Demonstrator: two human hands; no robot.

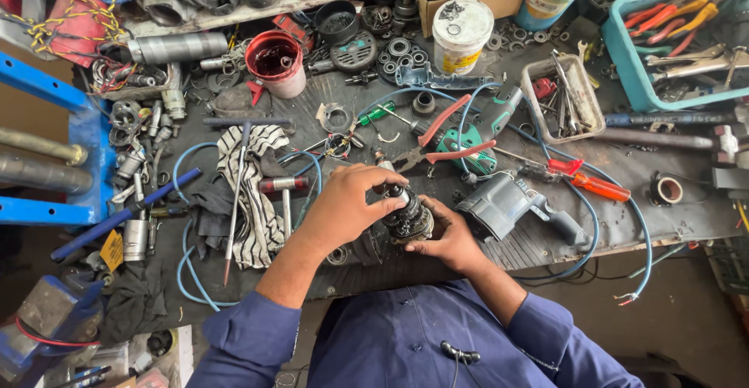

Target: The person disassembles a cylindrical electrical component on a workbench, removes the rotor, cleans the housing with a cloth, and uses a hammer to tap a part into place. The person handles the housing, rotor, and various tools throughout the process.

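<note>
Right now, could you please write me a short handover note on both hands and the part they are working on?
Left hand: fingertips pinch the top of the dark motor part.
Right hand: cups the same part from below and the side, above the near edge of the workbench.
Nearby: grey tool housing to its right, red-handled pliers and green drill behind, striped rag to the left.
Done: the part is out of any housing.
Left: I cannot tell; the part remains in hand.

Red pliers (446, 134), striped rag (253, 193)
</note>
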